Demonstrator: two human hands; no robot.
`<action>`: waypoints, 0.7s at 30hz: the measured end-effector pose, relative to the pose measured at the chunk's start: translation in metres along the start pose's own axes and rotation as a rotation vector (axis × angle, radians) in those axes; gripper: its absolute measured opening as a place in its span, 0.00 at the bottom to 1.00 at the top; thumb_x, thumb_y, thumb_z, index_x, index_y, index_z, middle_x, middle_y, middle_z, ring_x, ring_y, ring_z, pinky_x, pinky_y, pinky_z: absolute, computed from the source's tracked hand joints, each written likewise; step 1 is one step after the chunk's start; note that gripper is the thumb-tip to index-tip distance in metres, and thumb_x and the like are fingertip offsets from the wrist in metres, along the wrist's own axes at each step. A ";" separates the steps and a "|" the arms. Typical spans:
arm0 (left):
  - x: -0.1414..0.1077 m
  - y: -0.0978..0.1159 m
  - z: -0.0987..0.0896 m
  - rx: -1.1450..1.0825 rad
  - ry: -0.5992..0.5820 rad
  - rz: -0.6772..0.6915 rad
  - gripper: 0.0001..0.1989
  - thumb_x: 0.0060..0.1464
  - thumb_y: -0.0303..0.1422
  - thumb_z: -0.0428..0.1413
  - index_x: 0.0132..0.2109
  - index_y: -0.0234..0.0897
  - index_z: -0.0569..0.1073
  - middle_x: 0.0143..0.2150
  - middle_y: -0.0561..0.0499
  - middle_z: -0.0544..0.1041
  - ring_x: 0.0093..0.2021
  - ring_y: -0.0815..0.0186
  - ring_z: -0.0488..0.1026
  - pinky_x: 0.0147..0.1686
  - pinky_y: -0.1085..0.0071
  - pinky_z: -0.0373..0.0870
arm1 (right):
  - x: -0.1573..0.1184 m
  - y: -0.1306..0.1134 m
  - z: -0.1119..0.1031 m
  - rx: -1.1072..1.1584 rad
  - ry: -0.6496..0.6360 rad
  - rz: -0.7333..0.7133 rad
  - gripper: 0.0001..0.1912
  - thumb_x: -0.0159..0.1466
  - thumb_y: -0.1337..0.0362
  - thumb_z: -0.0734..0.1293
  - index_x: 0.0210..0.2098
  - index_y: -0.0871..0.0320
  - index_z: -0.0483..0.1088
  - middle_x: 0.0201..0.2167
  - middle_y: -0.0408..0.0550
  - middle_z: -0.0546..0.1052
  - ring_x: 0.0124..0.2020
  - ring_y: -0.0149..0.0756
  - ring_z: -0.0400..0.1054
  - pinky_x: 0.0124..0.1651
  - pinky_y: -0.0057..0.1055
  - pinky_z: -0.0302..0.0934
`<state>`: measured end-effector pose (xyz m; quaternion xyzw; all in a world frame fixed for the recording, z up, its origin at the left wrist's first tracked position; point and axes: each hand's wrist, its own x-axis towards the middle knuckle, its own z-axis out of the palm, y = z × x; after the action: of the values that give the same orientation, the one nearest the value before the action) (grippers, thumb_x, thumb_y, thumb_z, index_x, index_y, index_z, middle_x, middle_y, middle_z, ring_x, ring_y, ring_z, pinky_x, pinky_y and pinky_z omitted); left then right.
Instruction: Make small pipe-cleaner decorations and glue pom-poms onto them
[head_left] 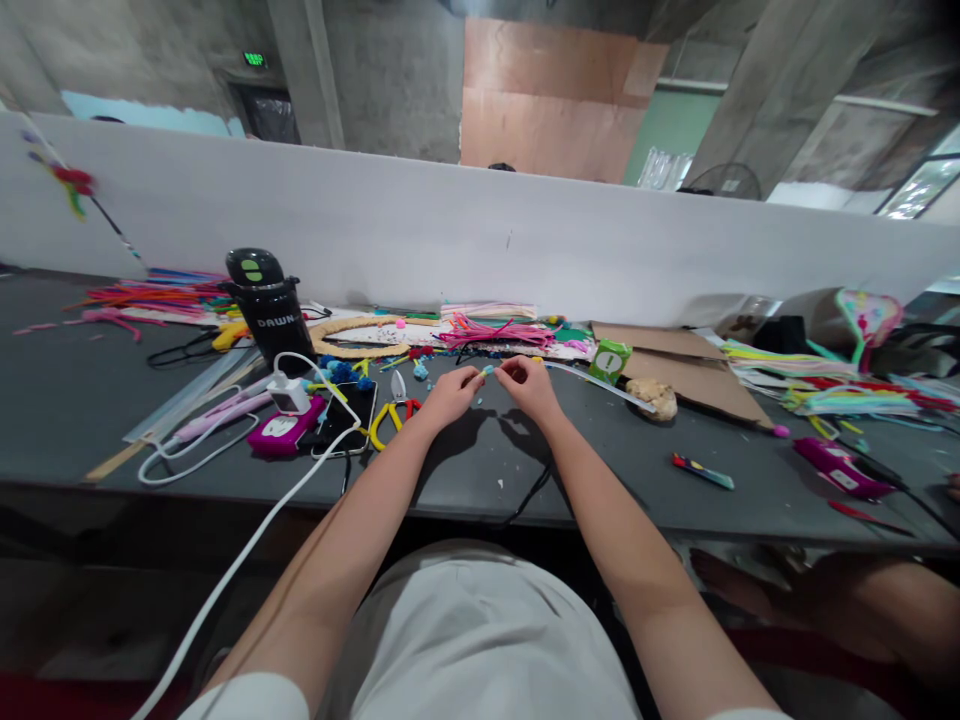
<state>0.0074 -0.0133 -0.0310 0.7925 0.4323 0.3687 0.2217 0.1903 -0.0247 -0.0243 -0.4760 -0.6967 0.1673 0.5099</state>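
Both hands out over the dark table (457,483), apart from each other, a small blue piece (487,370) in the gap between their fingertips. Left hand (454,395): thumb and finger pinched on the piece's near end. Right hand (529,385): fingertips bunched at the other end; cannot tell whether they grip it or only touch. Blue crumbs lie on the table just below.

A pale strip (592,378) runs from behind the right hand to a stone (651,398), its far end across it. Green box (610,361) upright just behind the strip; flat cardboard (694,372) beyond the stone. Cutter (703,471) lies alone, nearer the table's front edge.

Left of the left hand: pliers (390,415), handles yellow and red, spread. Then a phone (356,415), and a purple socket block (283,430) with a white charger (289,394) in it. Black bottle (268,315) stands behind these, marked DAWN. Pink stems (495,332) heaped beyond the hands, near the white partition (480,240); more coloured stems (855,392) at far right. Part of another person's leg (870,605) shows low at right.
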 end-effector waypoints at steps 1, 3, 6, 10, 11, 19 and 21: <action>0.000 0.000 0.000 0.001 -0.001 -0.001 0.16 0.59 0.43 0.46 0.34 0.37 0.72 0.28 0.52 0.72 0.31 0.67 0.66 0.32 0.72 0.59 | 0.000 0.000 0.000 0.001 -0.003 0.000 0.14 0.58 0.52 0.66 0.31 0.57 0.70 0.26 0.46 0.74 0.24 0.32 0.64 0.29 0.30 0.60; 0.000 0.001 0.000 0.000 -0.001 0.004 0.17 0.59 0.43 0.46 0.34 0.37 0.72 0.29 0.52 0.72 0.31 0.66 0.66 0.31 0.72 0.58 | 0.000 0.001 0.000 0.003 -0.007 -0.003 0.15 0.58 0.51 0.66 0.31 0.57 0.70 0.26 0.46 0.74 0.25 0.32 0.64 0.30 0.31 0.60; -0.001 0.002 0.000 -0.007 -0.004 0.014 0.17 0.59 0.44 0.46 0.35 0.37 0.72 0.29 0.52 0.72 0.31 0.66 0.66 0.31 0.72 0.58 | 0.001 0.003 0.000 0.010 -0.007 -0.002 0.15 0.58 0.50 0.67 0.31 0.57 0.71 0.26 0.46 0.75 0.24 0.32 0.64 0.30 0.31 0.60; -0.001 0.003 0.000 -0.009 -0.006 0.011 0.18 0.59 0.45 0.46 0.35 0.36 0.72 0.28 0.52 0.72 0.31 0.66 0.66 0.32 0.72 0.59 | 0.001 0.004 0.000 0.010 -0.006 0.006 0.16 0.58 0.49 0.67 0.31 0.56 0.71 0.26 0.46 0.75 0.24 0.33 0.64 0.29 0.32 0.60; -0.001 0.003 -0.001 -0.009 -0.006 0.012 0.18 0.59 0.45 0.46 0.35 0.36 0.72 0.28 0.52 0.72 0.31 0.66 0.66 0.31 0.72 0.59 | 0.001 0.003 0.000 0.011 -0.007 0.005 0.16 0.58 0.49 0.67 0.31 0.56 0.71 0.26 0.46 0.75 0.24 0.33 0.64 0.29 0.32 0.60; -0.002 0.004 -0.001 -0.044 -0.009 0.022 0.17 0.59 0.44 0.47 0.35 0.36 0.72 0.28 0.53 0.72 0.31 0.67 0.66 0.32 0.72 0.58 | 0.001 0.003 -0.001 0.002 -0.006 -0.001 0.15 0.58 0.50 0.67 0.30 0.56 0.71 0.26 0.46 0.74 0.25 0.33 0.64 0.30 0.32 0.60; -0.002 0.003 0.000 -0.051 -0.014 0.019 0.17 0.59 0.44 0.47 0.35 0.36 0.72 0.28 0.53 0.71 0.31 0.67 0.65 0.32 0.72 0.58 | 0.001 0.004 0.000 0.012 -0.005 -0.002 0.15 0.58 0.51 0.67 0.30 0.57 0.71 0.26 0.46 0.74 0.24 0.32 0.63 0.30 0.32 0.60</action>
<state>0.0081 -0.0166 -0.0293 0.7932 0.4134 0.3762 0.2414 0.1920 -0.0221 -0.0265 -0.4718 -0.6973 0.1721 0.5114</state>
